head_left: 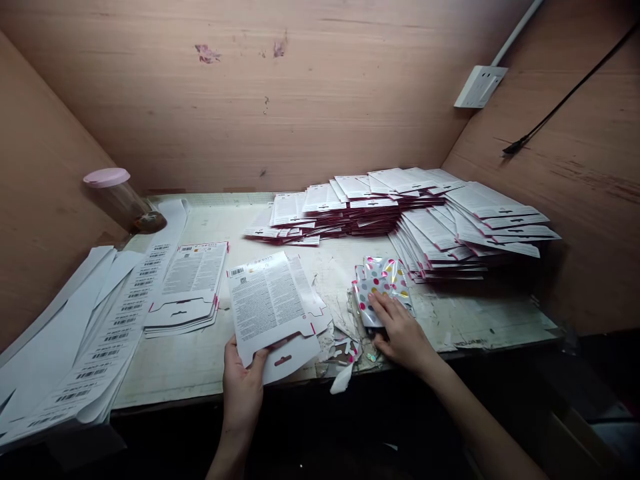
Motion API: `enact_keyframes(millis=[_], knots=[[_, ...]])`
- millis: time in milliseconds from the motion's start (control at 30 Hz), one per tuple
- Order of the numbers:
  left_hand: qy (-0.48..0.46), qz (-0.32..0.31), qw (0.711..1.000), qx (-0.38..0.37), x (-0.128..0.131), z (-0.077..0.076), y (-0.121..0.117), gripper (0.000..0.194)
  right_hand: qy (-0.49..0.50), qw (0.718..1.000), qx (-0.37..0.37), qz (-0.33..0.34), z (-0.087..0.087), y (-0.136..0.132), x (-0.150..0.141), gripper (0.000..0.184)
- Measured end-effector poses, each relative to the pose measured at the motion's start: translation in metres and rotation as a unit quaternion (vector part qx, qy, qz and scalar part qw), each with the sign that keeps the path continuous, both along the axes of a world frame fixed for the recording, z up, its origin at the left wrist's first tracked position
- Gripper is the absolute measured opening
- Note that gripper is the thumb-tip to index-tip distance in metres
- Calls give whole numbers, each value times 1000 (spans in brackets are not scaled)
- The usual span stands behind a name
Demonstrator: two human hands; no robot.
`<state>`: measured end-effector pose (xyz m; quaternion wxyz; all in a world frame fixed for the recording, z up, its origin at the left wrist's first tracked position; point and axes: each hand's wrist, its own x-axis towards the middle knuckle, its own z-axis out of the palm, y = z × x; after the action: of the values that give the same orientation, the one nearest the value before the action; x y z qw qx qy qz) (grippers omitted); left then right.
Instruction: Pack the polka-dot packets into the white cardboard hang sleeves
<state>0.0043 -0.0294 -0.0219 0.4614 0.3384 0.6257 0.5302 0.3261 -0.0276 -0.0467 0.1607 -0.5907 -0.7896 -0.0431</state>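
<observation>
My left hand is closed on a flat white cardboard packaging sleeve, printed with fine text, a barcode and a QR code. Its hang-hole flap points toward me, and the thumb lies across the near part. Other white card edges show behind its right side. My right hand rests on a small pile of shiny polka-dot packets in clear film. Its fingers stretch over the top packet and the thumb is apart, by the near edge. What lies under the palm is hidden.
Printed sleeves are stacked at left, beside long barcode label strips. A lidded clear cup leans there. Overlapping piles of sleeves fill the back and right. Torn paper scraps lie at the table's front edge.
</observation>
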Motion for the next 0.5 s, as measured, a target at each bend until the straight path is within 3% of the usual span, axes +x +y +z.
enact_keyframes(millis=[100, 200, 267, 367, 500], knots=[[16, -5, 1000, 4, 3, -1, 2, 49, 23, 994, 101, 34, 0, -25, -3, 73], [24, -8, 1000, 15, 11, 1, 3, 46, 141, 968, 172, 115, 19, -49, -25, 65], [42, -16, 999, 26, 16, 4, 3, 42, 175, 944, 146, 239, 39, -61, -49, 57], [69, -37, 996, 53, 21, 6, 1, 42, 90, 917, 76, 382, 63, -67, -81, 44], [114, -31, 990, 77, 23, 7, -4, 46, 16, 925, 106, 364, 68, -57, -93, 38]])
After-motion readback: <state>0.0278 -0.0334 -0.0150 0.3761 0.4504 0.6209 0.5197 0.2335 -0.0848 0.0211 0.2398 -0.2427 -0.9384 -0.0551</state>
